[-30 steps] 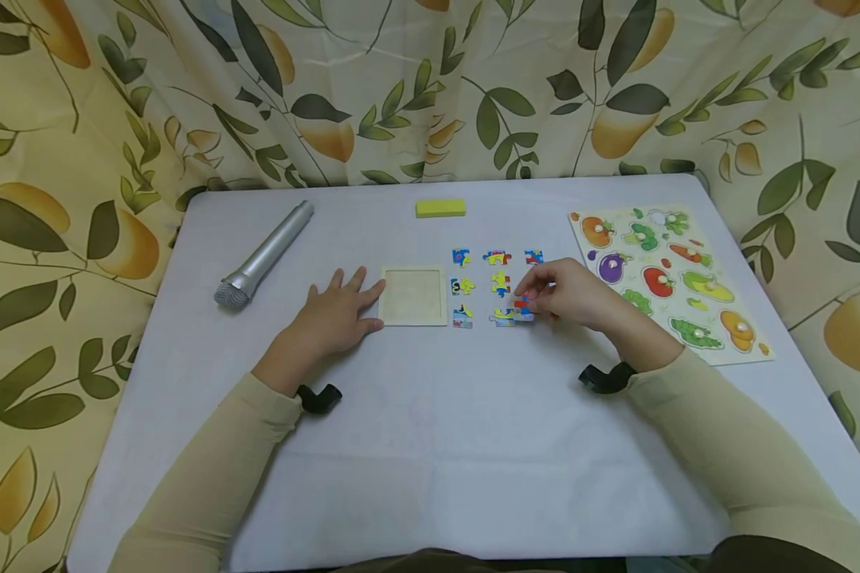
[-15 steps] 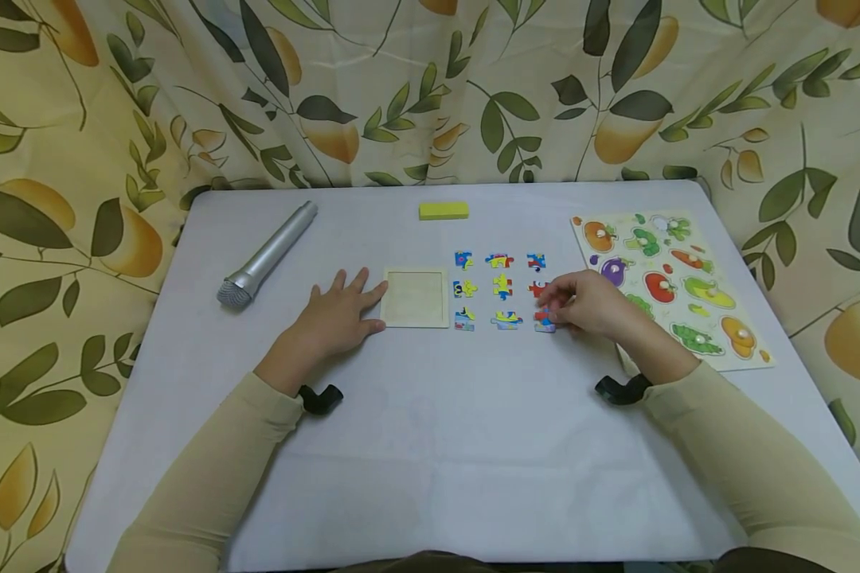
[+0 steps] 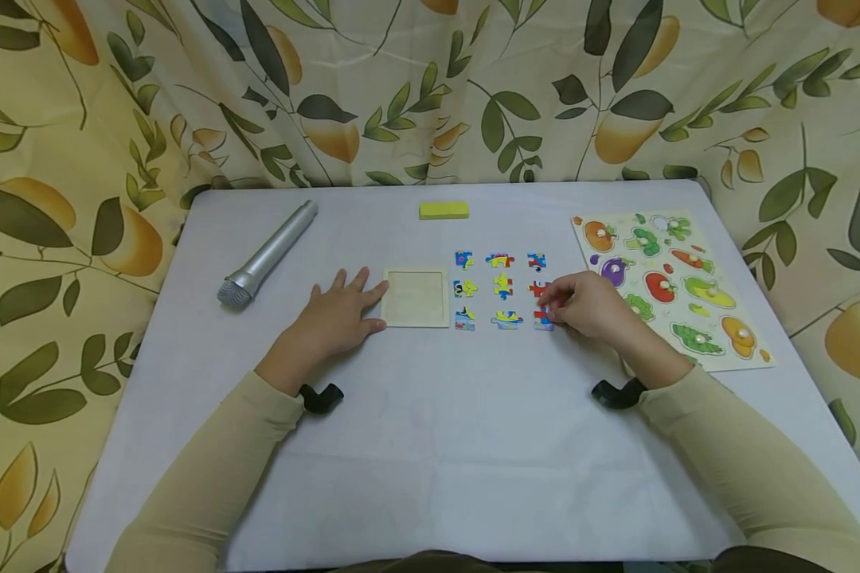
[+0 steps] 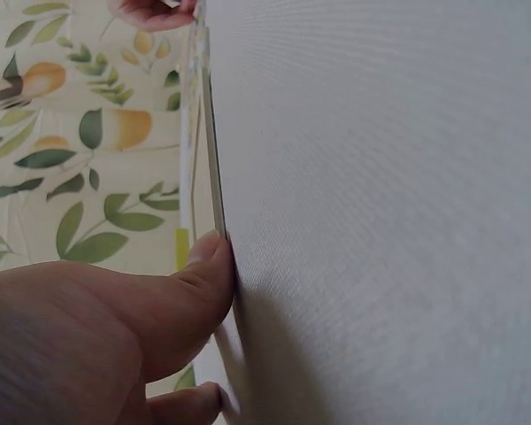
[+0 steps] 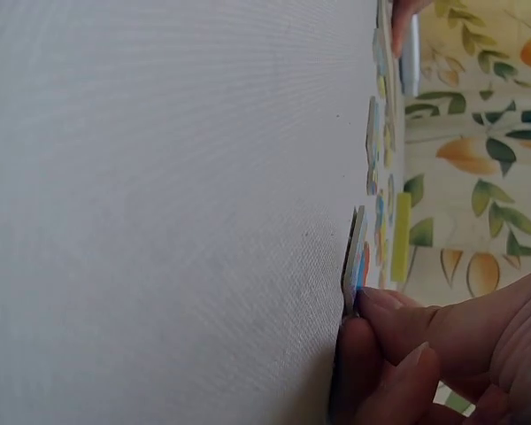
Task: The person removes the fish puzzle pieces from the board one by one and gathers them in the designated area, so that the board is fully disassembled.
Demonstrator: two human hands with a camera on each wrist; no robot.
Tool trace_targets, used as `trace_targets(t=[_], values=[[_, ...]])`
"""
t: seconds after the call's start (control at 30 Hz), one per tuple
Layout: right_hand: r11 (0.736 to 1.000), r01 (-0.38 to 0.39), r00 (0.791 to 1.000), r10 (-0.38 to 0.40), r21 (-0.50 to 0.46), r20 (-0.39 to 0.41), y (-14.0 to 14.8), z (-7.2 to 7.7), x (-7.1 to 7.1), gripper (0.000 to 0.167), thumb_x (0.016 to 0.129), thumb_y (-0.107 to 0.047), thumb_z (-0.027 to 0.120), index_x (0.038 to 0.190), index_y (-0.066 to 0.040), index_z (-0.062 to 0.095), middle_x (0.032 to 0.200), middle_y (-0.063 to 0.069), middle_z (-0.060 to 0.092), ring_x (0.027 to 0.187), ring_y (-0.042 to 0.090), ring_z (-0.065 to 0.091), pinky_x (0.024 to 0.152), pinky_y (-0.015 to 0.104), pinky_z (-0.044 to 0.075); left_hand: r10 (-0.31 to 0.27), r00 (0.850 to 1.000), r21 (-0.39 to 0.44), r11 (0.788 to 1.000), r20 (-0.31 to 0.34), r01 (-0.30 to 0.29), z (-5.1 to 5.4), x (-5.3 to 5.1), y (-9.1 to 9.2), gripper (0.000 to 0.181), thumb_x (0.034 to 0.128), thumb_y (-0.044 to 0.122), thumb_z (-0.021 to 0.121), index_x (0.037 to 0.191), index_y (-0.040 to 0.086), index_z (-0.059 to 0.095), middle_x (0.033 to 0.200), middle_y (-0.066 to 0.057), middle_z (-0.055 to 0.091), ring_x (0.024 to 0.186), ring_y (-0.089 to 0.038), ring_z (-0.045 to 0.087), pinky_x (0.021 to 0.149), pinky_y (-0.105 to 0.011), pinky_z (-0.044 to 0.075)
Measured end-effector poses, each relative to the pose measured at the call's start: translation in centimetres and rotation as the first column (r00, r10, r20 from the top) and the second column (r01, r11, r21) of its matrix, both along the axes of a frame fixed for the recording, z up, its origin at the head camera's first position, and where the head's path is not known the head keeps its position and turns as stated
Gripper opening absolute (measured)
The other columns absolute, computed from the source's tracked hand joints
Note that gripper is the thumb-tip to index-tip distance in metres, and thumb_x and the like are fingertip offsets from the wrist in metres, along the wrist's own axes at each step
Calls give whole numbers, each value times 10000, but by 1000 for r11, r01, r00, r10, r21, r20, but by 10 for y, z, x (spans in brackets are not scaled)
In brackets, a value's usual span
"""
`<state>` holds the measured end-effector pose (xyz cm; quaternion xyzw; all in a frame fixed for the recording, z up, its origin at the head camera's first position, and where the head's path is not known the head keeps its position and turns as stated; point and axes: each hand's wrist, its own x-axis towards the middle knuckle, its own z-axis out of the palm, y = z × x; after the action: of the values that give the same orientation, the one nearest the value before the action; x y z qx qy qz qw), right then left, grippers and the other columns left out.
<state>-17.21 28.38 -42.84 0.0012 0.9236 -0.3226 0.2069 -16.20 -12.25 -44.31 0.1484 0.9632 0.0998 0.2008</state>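
Observation:
My right hand (image 3: 588, 306) pinches a red and blue jigsaw piece (image 3: 542, 320) at the right end of the nearest row. In the right wrist view, thumb and fingertips grip the edge of this piece (image 5: 357, 257), which lies low over the cloth, slightly tilted. The other pieces stand apart in rows, among them a yellow one (image 3: 502, 286) in the middle and a red one (image 3: 537, 289) beside my right fingertips. My left hand (image 3: 330, 318) rests on the table, fingers spread. Its thumb (image 4: 208, 266) touches the side of the square wooden puzzle tray (image 3: 416, 298), which holds no pieces.
A silver microphone (image 3: 267, 255) lies at the left. Behind the pieces is a yellow block (image 3: 443, 211). A vegetable puzzle board (image 3: 677, 286) lies at the right, partly under my right forearm. Patterned curtain (image 3: 401, 95) hangs behind the white-covered table (image 3: 430, 446).
My right hand has carried the pinched piece rightward, off the bottom middle piece to the row's right end. Over the last half second it has shifted slightly left. The left hand stays put.

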Motion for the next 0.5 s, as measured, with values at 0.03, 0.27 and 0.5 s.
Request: trace_targets(t=[0.03, 0.27, 0.5], values=[[1000, 2, 1000, -2, -1, -5, 0, 0, 1, 189, 953, 1, 737, 1106, -80, 814, 980, 124, 699, 857, 262, 574, 615, 278, 493, -1, 1000, 0, 1000, -3, 1, 0, 0, 0, 745, 1063, 509, 630, 1707, 312, 309, 1814, -132, 175, 1670, -491, 121, 1264, -794, 181], [1000, 29, 999, -28, 10, -29, 4, 6, 3, 213, 976, -42, 749, 1181, -88, 785, 1022, 132, 644, 824, 275, 578, 600, 285, 525, 1, 1000, 42, 999, -7, -1, 0, -1, 4, 731, 1061, 435, 661, 1698, 236, 362, 1800, -171, 214, 1662, -504, 145, 1270, -769, 215], [998, 62, 988, -56, 34, -144, 9, 27, 0, 324, 1025, -109, 705, 1347, -84, 716, 1263, 185, 704, 925, 311, 699, 677, 313, 609, -51, 997, 60, 997, -54, 54, 12, 6, 10, 646, 1082, 328, 614, 1677, 183, 408, 1789, -175, 247, 1658, -480, 198, 1286, -739, 224]])
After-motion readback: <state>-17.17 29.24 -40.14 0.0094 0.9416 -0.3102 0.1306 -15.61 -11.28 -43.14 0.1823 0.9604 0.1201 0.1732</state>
